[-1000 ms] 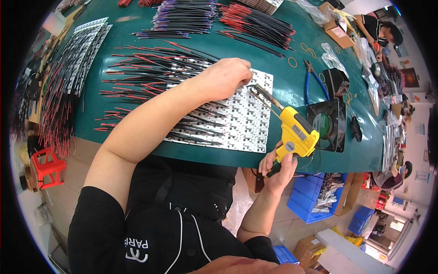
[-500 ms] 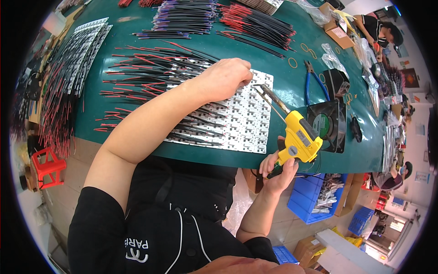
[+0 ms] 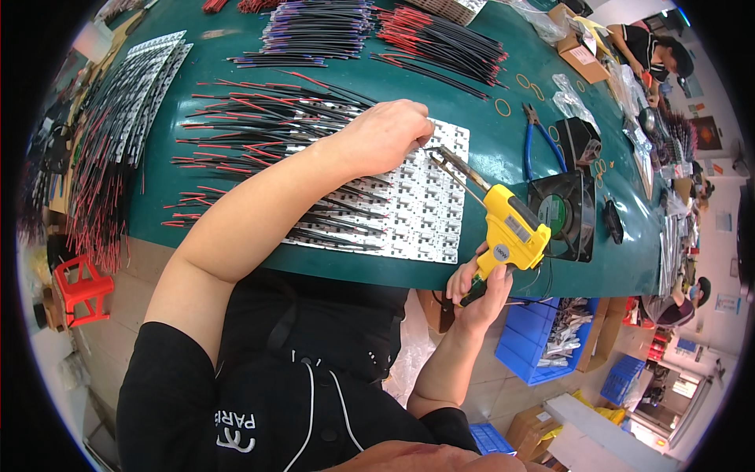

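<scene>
My right hand (image 3: 481,293) grips a yellow soldering gun (image 3: 511,226) by its handle. The gun's metal tip and thin feed tube point up and left, close to my left fingers. My left hand (image 3: 385,138) is closed in a pinch over a white circuit board panel (image 3: 429,216); what its fingertips hold is hidden. Rows of small dark components cover the panel. Black wires with red ends (image 3: 236,145) lie across the panel's left part, under my left forearm, and stick out over the table.
Bundled wires (image 3: 318,31) and red-ended wires (image 3: 444,43) lie at the back. Wired panels (image 3: 149,94) hang over the left edge. Blue-handled pliers (image 3: 535,138) and a black fan (image 3: 562,216) are at right. A blue crate (image 3: 527,338) stands below; other people work at far right.
My right hand has moved the soldering gun slightly up and left, so its tip is closer to my left fingertips. The left hand is almost still.
</scene>
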The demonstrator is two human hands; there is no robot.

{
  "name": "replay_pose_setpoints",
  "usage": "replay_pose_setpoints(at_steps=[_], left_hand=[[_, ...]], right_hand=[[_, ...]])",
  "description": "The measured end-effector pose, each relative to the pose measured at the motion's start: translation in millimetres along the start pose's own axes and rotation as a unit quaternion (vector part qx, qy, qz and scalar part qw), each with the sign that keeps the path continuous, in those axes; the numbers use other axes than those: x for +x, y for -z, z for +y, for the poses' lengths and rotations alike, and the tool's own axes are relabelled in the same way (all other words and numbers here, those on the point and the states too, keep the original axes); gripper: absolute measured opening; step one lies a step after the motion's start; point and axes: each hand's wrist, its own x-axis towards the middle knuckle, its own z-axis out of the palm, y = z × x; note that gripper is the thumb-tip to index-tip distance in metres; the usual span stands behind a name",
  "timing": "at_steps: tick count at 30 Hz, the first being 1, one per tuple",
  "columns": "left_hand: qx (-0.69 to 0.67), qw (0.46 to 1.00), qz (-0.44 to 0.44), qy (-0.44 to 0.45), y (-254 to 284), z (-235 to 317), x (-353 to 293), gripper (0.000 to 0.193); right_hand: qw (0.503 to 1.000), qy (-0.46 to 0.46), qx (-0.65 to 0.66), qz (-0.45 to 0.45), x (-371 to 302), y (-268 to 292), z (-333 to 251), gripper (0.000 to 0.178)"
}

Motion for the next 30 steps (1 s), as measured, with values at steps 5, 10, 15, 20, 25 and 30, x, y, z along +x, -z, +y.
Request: replay_pose_setpoints(at_steps=[5,10,15,20,25,30], left_hand=[[-0.002,1.0,0.0,0.003,-1,1,0,0.004],[0.0,1.0,0.007,-0.003,-1,-1,-1,0.005],[0.009,1.0,0.015,-0.02,-2,-3,-1,0.006],[-0.005,1.0,0.014,-0.014,0,-1,-1,0.003],[-0.106,0.992,0.036,0.06,13,-5,4,0.007],[0.009,0.993,0.114,0.033,15,-4,43,0.007]], right_hand=[[0.999,-0.003,-0.04,0.016,3,-2,-2,0.045],[0.999,-0.001,-0.034,0.016,2,-2,0,0.051],[0.999,0.037,-0.001,-0.019,2,5,7,0.061],[0.998,0.064,0.02,0.005,1,5,12,0.063],[0.989,0.132,0.055,0.039,0,4,17,0.064],[0.982,0.176,0.042,0.055,-2,6,23,0.065]])
